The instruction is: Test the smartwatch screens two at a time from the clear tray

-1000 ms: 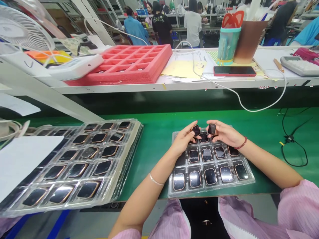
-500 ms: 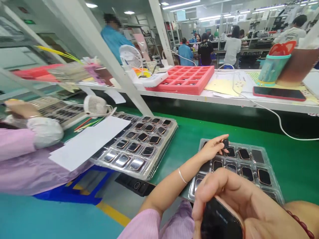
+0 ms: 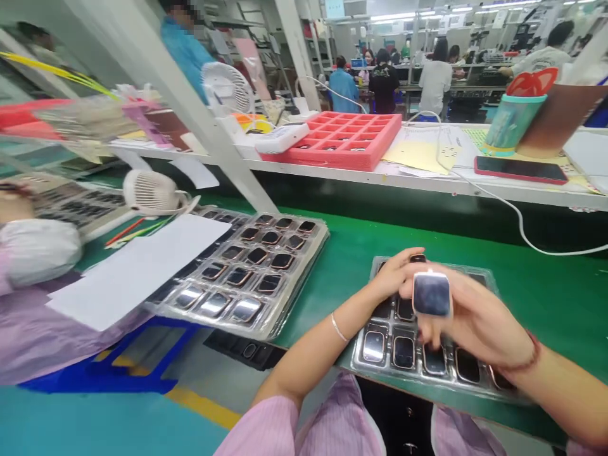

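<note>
In my right hand [image 3: 484, 320], a square smartwatch body [image 3: 431, 294] with a dark glass face and a pale gold rim is gripped, its face turned up towards me. The hand is slightly blurred and hovers over a clear plastic tray [image 3: 361, 364]. That tray sits at the table's front edge, with several similar watch bodies in its pockets. Just behind, my left hand [image 3: 396, 273] is at the tray's far left side, fingers closed on another watch body [image 3: 418, 258], mostly hidden by the right hand.
Left of me stands a stack of clear trays [image 3: 285, 304] with watch bodies, partly under white paper [image 3: 142, 272]. A small white fan [image 3: 149, 190] is behind it. The shelf holds a red compartment tray [image 3: 332, 158], a phone [image 3: 520, 170] and a cup [image 3: 515, 123]. A co-worker's sleeve [image 3: 42, 253] is at far left.
My right hand has moved away from the camera, forward over the tray, carrying its watch body. My left hand stays by the tray's far side. The view has shifted slightly.
</note>
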{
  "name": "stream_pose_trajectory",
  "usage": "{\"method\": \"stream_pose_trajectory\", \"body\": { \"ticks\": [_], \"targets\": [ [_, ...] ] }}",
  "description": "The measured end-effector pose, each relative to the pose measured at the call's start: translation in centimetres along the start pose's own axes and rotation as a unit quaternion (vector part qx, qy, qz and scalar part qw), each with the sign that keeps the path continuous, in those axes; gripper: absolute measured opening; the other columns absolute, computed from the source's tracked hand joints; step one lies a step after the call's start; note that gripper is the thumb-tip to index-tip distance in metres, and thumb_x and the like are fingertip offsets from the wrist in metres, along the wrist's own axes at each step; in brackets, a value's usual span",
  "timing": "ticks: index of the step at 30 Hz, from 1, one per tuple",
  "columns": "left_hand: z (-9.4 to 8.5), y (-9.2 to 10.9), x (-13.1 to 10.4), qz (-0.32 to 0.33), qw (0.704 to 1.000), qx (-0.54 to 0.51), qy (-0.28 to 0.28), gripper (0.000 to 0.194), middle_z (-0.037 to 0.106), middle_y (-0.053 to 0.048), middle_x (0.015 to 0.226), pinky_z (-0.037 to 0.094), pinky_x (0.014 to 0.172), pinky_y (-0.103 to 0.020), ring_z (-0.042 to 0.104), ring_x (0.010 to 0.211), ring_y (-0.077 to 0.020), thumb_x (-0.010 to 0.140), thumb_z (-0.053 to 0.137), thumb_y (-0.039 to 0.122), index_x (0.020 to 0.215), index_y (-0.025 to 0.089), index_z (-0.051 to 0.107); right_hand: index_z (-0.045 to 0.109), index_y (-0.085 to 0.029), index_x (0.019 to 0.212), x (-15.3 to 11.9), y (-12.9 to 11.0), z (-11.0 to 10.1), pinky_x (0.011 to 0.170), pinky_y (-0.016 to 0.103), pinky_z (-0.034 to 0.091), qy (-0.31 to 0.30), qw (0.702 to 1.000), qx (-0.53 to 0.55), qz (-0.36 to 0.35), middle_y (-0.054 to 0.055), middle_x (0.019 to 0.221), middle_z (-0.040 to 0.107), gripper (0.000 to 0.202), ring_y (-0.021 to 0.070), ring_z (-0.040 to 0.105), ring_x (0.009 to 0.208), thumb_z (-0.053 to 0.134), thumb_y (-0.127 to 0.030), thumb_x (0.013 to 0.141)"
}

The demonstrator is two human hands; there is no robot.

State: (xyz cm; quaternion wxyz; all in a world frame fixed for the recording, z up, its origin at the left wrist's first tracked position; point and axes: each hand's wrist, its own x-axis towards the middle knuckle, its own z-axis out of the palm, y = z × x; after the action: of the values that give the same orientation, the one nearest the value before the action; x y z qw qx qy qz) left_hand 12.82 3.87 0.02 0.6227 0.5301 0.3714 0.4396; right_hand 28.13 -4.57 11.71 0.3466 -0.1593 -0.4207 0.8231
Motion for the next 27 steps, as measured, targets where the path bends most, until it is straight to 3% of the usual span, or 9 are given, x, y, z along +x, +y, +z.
{"method": "stream_pose_trajectory", "body": {
  "ticks": [2, 5, 8, 17, 23, 27],
  "targets": [
    [0.1, 0.2, -0.1, 0.001, 1.000, 0.005, 0.019, 0.038, 0.072, -0.007, 0.100, 0.051, 0.067, -0.027, 0.067, 0.083, -0.0186, 0.080, 0.068, 0.025, 0.117, 0.019, 0.066, 0.067, -0.022, 0.124, 0.8, 0.0, -4.4, 0.060, 0.023, 0.064, 0.069, 0.997, -0.042, -0.020, 0.013, 0.120, 0.072, 0.036, 0.0175, 0.076, 0.078, 0.069, -0.039, 0.093],
    [0.2, 0.5, -0.2, -0.010, 1.000, 0.003, 0.009, 0.043, 0.069, -0.003, 0.091, 0.047, 0.061, -0.024, 0.065, 0.074, -0.0156, 0.074, 0.066, 0.019, 0.117, 0.018, 0.061, 0.062, -0.023, 0.128, 0.9, 0.6, -10.1, 0.065, 0.026, 0.066, 0.161, 0.979, -0.116, -0.038, 0.012, 0.128, 0.070, 0.041, 0.0181, 0.076, 0.085, 0.071, -0.027, 0.088],
    [0.3, 0.7, -0.3, -0.018, 1.000, 0.002, 0.005, 0.048, 0.067, -0.001, 0.088, 0.046, 0.061, -0.023, 0.064, 0.073, -0.0143, 0.069, 0.065, 0.016, 0.117, 0.018, 0.057, 0.061, -0.021, 0.123, 0.6, 1.4, -12.9, 0.065, 0.024, 0.065, 0.189, 0.961, -0.199, -0.040, 0.009, 0.116, 0.075, 0.043, 0.0139, 0.075, 0.075, 0.071, -0.016, 0.082],
    [0.3, 1.3, -0.6, -0.017, 1.000, 0.014, 0.002, 0.042, 0.066, -0.001, 0.087, 0.050, 0.066, -0.027, 0.061, 0.069, -0.0127, 0.072, 0.075, 0.025, 0.109, 0.017, 0.058, 0.060, -0.021, 0.126, 0.5, 2.0, -13.0, 0.068, 0.028, 0.064, 0.150, 0.944, -0.286, -0.059, 0.008, 0.118, 0.074, 0.047, 0.0168, 0.075, 0.085, 0.063, -0.013, 0.080],
    [0.5, 1.2, -0.7, -0.010, 1.000, 0.013, -0.011, 0.037, 0.067, -0.001, 0.088, 0.053, 0.070, -0.028, 0.061, 0.071, -0.0127, 0.072, 0.072, 0.019, 0.107, 0.017, 0.060, 0.065, -0.018, 0.116, 0.7, 2.6, -13.8, 0.062, 0.025, 0.061, 0.178, 0.934, -0.304, -0.061, 0.007, 0.104, 0.075, 0.028, 0.0132, 0.071, 0.071, 0.063, -0.023, 0.089],
    [0.5, 0.9, -0.7, -0.011, 1.000, 0.013, -0.017, 0.039, 0.068, -0.002, 0.095, 0.054, 0.075, -0.030, 0.062, 0.070, -0.0117, 0.071, 0.068, 0.014, 0.110, 0.018, 0.061, 0.059, -0.023, 0.127, 0.4, 1.7, -12.6, 0.063, 0.025, 0.061, 0.157, 0.960, -0.229, -0.046, 0.007, 0.110, 0.072, 0.049, 0.0141, 0.070, 0.075, 0.071, -0.017, 0.080]
  ]
}}
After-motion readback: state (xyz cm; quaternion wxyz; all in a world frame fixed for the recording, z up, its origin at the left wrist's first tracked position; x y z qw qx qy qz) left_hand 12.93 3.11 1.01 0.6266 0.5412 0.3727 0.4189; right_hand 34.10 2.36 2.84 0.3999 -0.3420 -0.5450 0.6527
